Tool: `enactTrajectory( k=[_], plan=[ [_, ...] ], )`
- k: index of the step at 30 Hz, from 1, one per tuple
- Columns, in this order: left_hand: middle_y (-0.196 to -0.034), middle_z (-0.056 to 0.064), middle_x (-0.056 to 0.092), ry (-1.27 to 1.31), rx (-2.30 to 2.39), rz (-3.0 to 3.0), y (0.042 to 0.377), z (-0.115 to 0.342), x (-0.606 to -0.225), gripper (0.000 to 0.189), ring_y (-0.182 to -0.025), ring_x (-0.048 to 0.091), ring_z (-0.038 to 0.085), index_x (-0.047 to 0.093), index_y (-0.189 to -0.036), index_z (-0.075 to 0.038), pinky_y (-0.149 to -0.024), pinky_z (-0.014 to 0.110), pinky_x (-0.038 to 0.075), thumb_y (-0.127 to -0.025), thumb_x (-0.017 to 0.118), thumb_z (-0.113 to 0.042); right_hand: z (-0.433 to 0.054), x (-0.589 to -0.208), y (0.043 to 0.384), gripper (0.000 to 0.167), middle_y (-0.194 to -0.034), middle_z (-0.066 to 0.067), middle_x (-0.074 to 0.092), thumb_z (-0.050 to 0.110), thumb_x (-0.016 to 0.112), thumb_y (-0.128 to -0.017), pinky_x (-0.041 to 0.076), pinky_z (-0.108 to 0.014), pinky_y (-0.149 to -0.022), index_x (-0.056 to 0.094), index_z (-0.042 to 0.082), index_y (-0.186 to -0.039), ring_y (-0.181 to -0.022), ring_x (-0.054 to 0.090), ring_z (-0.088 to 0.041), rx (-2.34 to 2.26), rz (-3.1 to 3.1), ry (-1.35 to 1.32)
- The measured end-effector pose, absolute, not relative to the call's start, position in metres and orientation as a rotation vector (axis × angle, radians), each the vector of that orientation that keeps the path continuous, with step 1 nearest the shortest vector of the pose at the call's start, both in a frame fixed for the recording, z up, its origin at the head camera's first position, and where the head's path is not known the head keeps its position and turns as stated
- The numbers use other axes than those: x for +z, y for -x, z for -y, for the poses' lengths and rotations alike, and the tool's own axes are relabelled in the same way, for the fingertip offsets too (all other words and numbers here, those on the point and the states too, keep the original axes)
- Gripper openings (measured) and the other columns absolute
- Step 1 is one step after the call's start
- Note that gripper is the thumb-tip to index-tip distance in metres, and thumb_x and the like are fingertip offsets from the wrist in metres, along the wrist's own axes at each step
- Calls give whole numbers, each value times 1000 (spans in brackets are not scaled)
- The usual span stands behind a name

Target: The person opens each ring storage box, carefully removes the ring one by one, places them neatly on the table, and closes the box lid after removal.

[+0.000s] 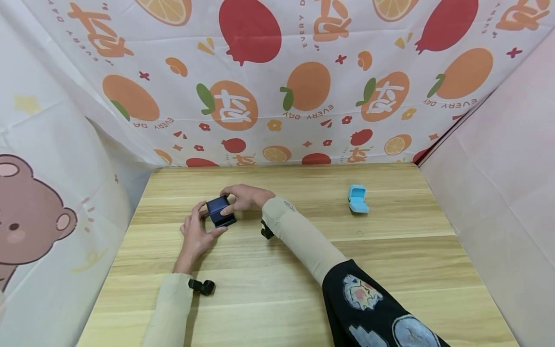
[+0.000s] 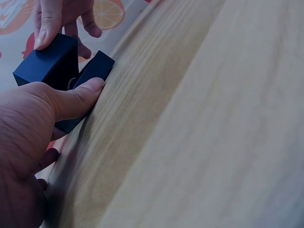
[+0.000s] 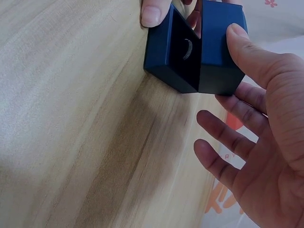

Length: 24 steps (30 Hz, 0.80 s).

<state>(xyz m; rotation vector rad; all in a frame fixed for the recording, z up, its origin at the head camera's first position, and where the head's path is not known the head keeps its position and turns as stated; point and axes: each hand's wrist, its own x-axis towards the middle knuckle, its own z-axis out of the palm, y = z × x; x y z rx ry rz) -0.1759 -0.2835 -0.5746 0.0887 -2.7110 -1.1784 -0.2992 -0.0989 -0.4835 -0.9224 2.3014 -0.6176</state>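
A dark blue ring box (image 1: 218,206) stands partly open on the wooden table, left of the middle. My left hand (image 1: 197,237) grips its lower part, with the thumb on the near side and fingers on the far side. From the right, my right hand (image 1: 246,196) pinches the lid (image 3: 216,57) between thumb and fingers. In the right wrist view, a silvery ring (image 3: 188,49) shows in the dark interior through the gap between lid and base (image 3: 157,53). The left wrist view has the left thumb (image 2: 78,97) lying along the base's edge.
A small light-blue box (image 1: 358,206) stands with its lid up on the right side of the table (image 1: 277,279). Behind the table hangs a fruit-patterned cloth (image 1: 303,111). Pale cloth walls, one with a cartoon bear (image 1: 32,217), flank it.
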Motion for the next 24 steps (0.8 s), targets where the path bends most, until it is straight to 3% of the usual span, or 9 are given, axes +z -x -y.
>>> enactTrajectory(
  k=[24],
  plan=[
    [-138,28,60,-95,-1186,2706,175,283,-571,103,-120,40,41,24,-158,-20,-98,56,17,-78,89,-23,100,-487,302,63,-151,2,52,53,63,-96,42,-36,-115,47,24,-149,-131,55,-15,-644,-2275,936]
  ],
)
